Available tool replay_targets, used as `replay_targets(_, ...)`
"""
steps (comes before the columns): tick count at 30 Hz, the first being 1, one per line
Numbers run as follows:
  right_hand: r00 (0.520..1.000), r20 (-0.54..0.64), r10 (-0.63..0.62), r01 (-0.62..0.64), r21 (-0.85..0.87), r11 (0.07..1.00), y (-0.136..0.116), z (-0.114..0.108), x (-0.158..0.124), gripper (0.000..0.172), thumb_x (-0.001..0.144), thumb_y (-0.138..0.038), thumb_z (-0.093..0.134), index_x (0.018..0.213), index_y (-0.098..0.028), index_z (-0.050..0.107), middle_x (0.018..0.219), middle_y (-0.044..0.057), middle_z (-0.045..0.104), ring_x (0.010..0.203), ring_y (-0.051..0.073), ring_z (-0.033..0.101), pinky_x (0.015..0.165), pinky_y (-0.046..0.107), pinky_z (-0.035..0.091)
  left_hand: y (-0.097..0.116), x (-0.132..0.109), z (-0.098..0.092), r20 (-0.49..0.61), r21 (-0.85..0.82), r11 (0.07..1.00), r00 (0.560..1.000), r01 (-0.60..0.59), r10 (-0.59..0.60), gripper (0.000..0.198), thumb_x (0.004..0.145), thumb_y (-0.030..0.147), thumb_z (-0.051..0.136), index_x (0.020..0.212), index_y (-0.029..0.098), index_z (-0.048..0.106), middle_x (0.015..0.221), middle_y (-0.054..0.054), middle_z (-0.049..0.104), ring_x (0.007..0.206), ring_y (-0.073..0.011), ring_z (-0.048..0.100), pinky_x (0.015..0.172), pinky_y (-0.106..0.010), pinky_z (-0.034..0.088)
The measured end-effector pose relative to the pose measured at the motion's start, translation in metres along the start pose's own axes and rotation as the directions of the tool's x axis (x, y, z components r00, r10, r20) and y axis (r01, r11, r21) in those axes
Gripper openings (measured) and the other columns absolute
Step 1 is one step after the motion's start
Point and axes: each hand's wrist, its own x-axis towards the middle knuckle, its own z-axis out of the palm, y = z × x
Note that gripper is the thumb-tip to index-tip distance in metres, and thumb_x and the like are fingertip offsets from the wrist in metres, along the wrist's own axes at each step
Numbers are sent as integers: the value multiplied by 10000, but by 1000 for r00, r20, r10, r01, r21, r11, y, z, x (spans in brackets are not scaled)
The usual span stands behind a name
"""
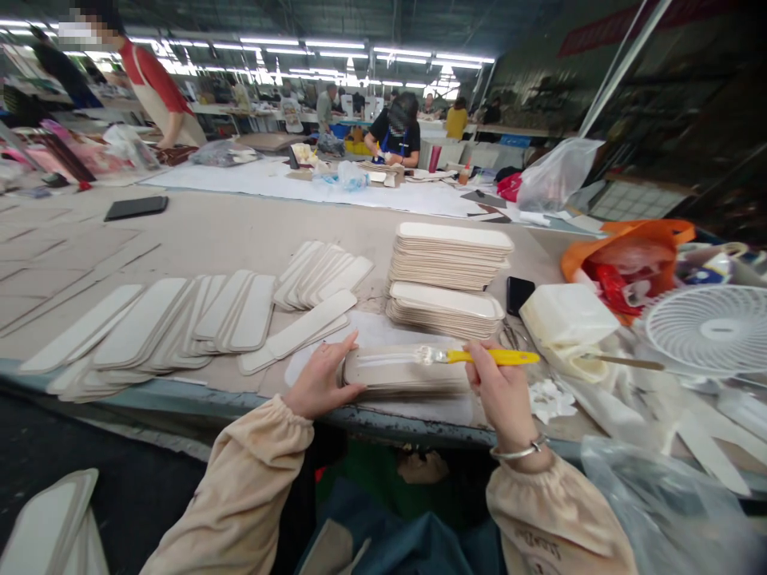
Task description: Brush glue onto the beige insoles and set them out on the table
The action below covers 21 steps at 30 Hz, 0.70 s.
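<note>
Before the tall stacks (449,275), the left hand (320,379) clamps its fingers on a small pile of oblong boards (407,377) (steadying it) while the right hand (500,391), fingers closed, draws a yellow brush (488,357) along its top.

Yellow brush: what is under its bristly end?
The yellow brush in the right hand rests on the top beige board of a small stack, steadied by the left hand. Lower boards show only their edges; their faces are covered.

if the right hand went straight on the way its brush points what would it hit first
Probably the left hand, holding the far end of the stack under the brush; depth is hard to judge.
</note>
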Motion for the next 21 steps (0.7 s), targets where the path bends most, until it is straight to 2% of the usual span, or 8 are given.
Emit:
replay_targets(3,964,242,105,-165,244,956,-9,39,-14,436,840,-626,583,869,-192,555,475,-68,449,391,98,364,384,227,254,1,0,-1,1,2,1000,1000,-1,1,921,769,393,720,1533,216,238,1280,-133,625,1176,-315,573,1054,-527,403)
replay_targets(6,927,361,101,-197,240,951,-12,70,-23,435,839,-634,580,838,-201,537,465,-70,465,386,98,373,399,229,279,1,0,-1,10,3,1000,1000,-9,8,937,768,384,722,1538,217,217,1276,-136,623,1155,-312,581,1036,-525,419)
replay_targets(9,923,379,62,-129,153,980,-11,83,-23,400,874,-600,544,797,-208,537,453,-67,480,403,112,422,464,243,347,0,0,0,19,0,1000,1000,-14,14,941,772,382,720,1541,220,203,1277,-131,624,1160,-314,576,1027,-520,423)
replay_targets(12,938,346,16,-24,19,1000,-11,78,-18,397,892,-562,506,709,-212,545,453,-50,490,457,135,488,565,263,402,0,1,0,28,2,1000,999,-23,23,934,777,388,713,1539,214,202,1279,-129,622,1162,-316,572,1024,-513,421)
replay_targets(15,954,298,-12,43,-97,994,-13,58,-9,423,875,-560,487,628,-220,532,487,-22,522,524,160,538,627,283,417,0,2,-1,34,12,999,999,-33,32,926,781,391,707,1537,204,206,1274,-128,623,1151,-314,570,1028,-514,408)
replay_targets(21,989,146,24,22,-307,951,-7,5,9,434,846,-582,470,603,-225,514,508,-10,534,542,174,538,631,310,400,0,2,-1,26,34,998,998,-53,52,910,789,389,705,1533,207,213,1249,-114,635,1120,-292,577,1026,-483,402)
